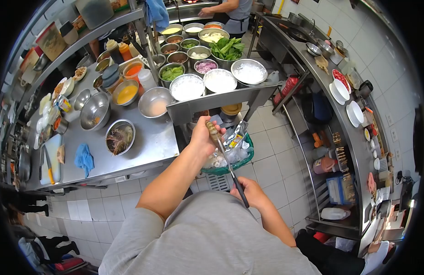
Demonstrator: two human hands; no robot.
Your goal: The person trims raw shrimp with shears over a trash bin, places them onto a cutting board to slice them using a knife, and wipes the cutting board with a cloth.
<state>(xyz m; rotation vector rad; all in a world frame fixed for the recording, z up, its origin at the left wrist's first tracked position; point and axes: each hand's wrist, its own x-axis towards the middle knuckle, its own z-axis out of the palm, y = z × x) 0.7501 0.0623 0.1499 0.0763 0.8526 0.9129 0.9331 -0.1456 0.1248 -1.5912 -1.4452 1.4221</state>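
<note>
My left hand [203, 140] is closed around a raw shrimp [212, 129], held out over the waste bin. In my right hand [252, 193], close to my waist, is the dark handle of a knife [228, 165]. Its narrow blade slants up and away to the shrimp; whether it cuts in or only touches, I cannot tell. Below both hands sits a bin with a green liner [252, 153], full of crumpled plastic and scraps. On the steel table to the left, a metal bowl [133, 140] holds several more shrimp.
A steel table [161, 142] carries a blue cloth [84, 159], a white cutting board [54, 153] with an orange-handled knife [49, 162], and mixing bowls. Ahead stand several ingredient bowls, including leafy greens [226, 48]. Along the right runs a counter [319, 75]. A co-worker [235, 18] stands at the back.
</note>
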